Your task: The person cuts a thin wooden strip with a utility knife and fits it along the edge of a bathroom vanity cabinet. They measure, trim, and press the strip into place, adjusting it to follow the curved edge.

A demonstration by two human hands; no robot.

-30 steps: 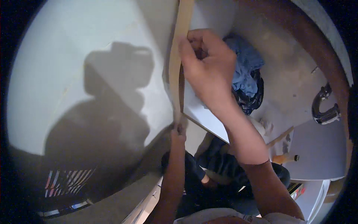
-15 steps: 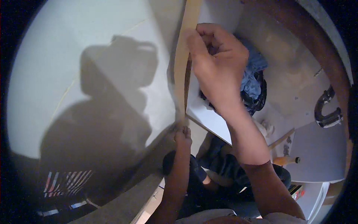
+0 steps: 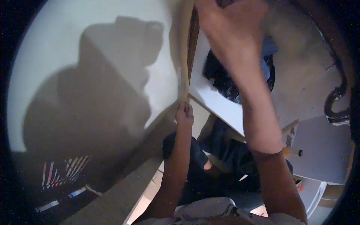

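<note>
A long, narrow tan strip (image 3: pixel 184 48) runs upright along the edge of a pale panel (image 3: pixel 112 15), with a dark brown edge beside its upper part. My left hand (image 3: pixel 184 113) is low on this strip, its fingers closed around the lower end. Higher up, my right hand (image 3: pixel 236 26) is blurred by motion beside the strip, thumb side toward it. The upper frame edge cuts off part of that hand, so its grip cannot be made out. Behind my right wrist lie a black plastic bag (image 3: pixel 221 75) and blue cloth (image 3: pixel 269 48), both partly hidden.
Right of the strip is a cabinet-like space with a white board (image 3: pixel 228 110) at its base. A dark curved pipe (image 3: pixel 332 101) stands at the right wall. Below it lies a bottle (image 3: pixel 292 152) with orange contents. A striped basket-like object (image 3: pixel 65 170) is at lower left.
My right hand has moved up along the strip, partly out of view. My left hand is also slightly higher. The view has shifted, and my shadow on the panel has moved with it.
</note>
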